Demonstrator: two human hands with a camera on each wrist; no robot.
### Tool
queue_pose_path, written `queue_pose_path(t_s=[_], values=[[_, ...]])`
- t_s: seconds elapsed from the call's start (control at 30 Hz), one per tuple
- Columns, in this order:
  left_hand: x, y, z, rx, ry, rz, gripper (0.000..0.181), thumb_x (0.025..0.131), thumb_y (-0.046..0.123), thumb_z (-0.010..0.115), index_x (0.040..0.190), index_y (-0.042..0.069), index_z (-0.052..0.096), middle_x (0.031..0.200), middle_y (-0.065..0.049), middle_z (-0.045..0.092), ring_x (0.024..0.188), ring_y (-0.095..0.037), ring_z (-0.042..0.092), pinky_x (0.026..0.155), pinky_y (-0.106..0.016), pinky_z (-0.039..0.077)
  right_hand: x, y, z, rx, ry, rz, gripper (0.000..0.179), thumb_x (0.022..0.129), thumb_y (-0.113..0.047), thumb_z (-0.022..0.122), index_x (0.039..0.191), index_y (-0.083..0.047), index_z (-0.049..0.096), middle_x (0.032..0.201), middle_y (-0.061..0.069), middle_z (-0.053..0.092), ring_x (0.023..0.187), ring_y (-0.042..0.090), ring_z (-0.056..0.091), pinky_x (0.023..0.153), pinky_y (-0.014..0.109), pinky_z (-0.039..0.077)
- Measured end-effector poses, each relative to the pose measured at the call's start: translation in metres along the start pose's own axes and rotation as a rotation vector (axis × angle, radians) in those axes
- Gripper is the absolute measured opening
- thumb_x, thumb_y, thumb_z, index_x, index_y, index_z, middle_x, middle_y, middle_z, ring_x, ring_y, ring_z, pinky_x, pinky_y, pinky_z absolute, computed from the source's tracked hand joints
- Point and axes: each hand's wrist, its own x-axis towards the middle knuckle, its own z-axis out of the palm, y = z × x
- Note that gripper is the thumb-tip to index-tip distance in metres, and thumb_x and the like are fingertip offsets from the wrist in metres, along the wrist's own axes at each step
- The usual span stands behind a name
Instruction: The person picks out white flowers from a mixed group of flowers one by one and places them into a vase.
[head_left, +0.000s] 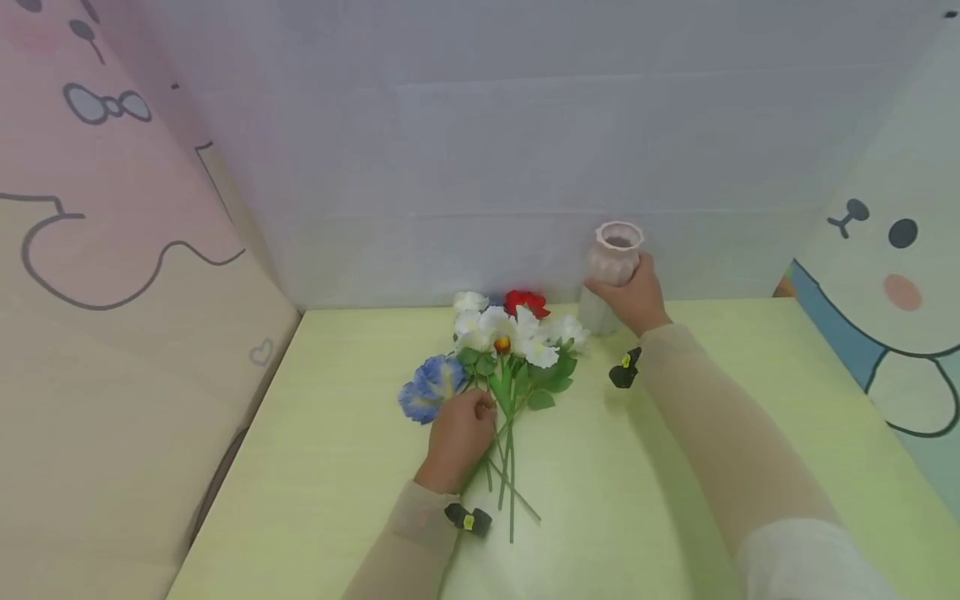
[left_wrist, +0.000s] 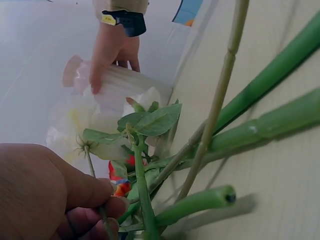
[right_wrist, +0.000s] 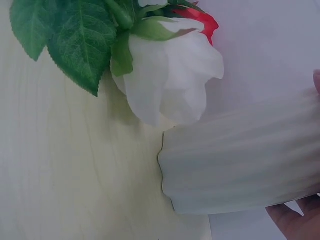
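Note:
My left hand [head_left: 461,433] is beside a bunch of artificial flowers lying on the table. In the left wrist view its thumb and fingers pinch a thin green stem [left_wrist: 90,167] below a pale flower [left_wrist: 75,122]. A blue flower [head_left: 432,387] lies just beyond that hand, white flowers [head_left: 474,332] and a red one [head_left: 527,302] farther back. Several green stems [head_left: 512,492] cross toward the front. My right hand [head_left: 637,292] grips the upper part of an upright, ribbed, pinkish-white vase [head_left: 613,260] with a wavy rim. Its ribbed lower body [right_wrist: 240,162] fills the right wrist view.
The pale yellow table [head_left: 337,467] runs back to a whitish wall [head_left: 487,150], close behind the vase and blooms. Printed panels with cartoon animals stand at the left [head_left: 112,250] and right [head_left: 915,333]. A white rose [right_wrist: 170,75] is close beside the vase's base.

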Motion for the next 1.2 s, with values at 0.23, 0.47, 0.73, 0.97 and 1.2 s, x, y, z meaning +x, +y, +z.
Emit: queue_pose_path(t_s=[0.23, 0.47, 0.73, 0.97, 1.2], values=[[-0.001, 0.001, -0.002, -0.058, 0.002, -0.013, 0.01, 0.1, 0.014, 0.064, 0.105, 0.013, 0.073, 0.086, 0.004, 0.064, 0.074, -0.014, 0.059, 0.066, -0.036, 0.051, -0.011, 0.0, -0.008, 0.016, -0.015, -0.008, 0.11, 0.081, -0.051, 0.086, 0.156, -0.006, 0.02, 0.142, 0.022, 0.047, 0.124, 0.036, 0.052, 0.104, 0.055, 0.045], [0.001, 0.0, -0.011, -0.173, -0.019, -0.022, 0.021, 0.103, 0.016, 0.061, 0.122, 0.011, 0.068, 0.083, 0.003, 0.062, 0.062, -0.016, 0.054, 0.055, -0.035, 0.048, -0.024, -0.001, -0.01, 0.035, -0.041, -0.027, 0.104, 0.082, -0.046, 0.087, 0.154, -0.005, 0.025, 0.14, 0.02, 0.049, 0.122, 0.036, 0.053, 0.103, 0.056, 0.047], [-0.001, -0.002, -0.022, -0.192, 0.04, 0.024, 0.017, 0.101, 0.013, 0.063, 0.115, 0.01, 0.072, 0.092, 0.002, 0.066, 0.076, -0.015, 0.059, 0.065, -0.036, 0.051, -0.044, 0.003, -0.006, 0.038, -0.045, -0.046, 0.1, 0.081, -0.047, 0.087, 0.152, -0.007, 0.028, 0.14, 0.018, 0.05, 0.124, 0.036, 0.053, 0.103, 0.058, 0.047], [-0.003, 0.001, -0.029, -0.237, 0.065, 0.011, 0.014, 0.099, 0.013, 0.067, 0.112, 0.008, 0.072, 0.096, 0.001, 0.068, 0.086, -0.017, 0.062, 0.073, -0.039, 0.054, -0.064, 0.004, -0.001, 0.1, -0.026, -0.044, 0.095, 0.083, -0.043, 0.087, 0.15, -0.01, 0.028, 0.14, 0.018, 0.048, 0.124, 0.036, 0.052, 0.103, 0.059, 0.046], [-0.002, -0.001, -0.031, -0.284, 0.074, -0.007, 0.011, 0.097, 0.014, 0.071, 0.107, 0.009, 0.071, 0.095, 0.002, 0.068, 0.087, -0.018, 0.063, 0.078, -0.041, 0.055, -0.085, 0.007, 0.004, 0.154, -0.002, -0.048, 0.098, 0.083, -0.036, 0.088, 0.155, -0.013, 0.026, 0.146, 0.017, 0.045, 0.129, 0.036, 0.05, 0.106, 0.059, 0.044]])
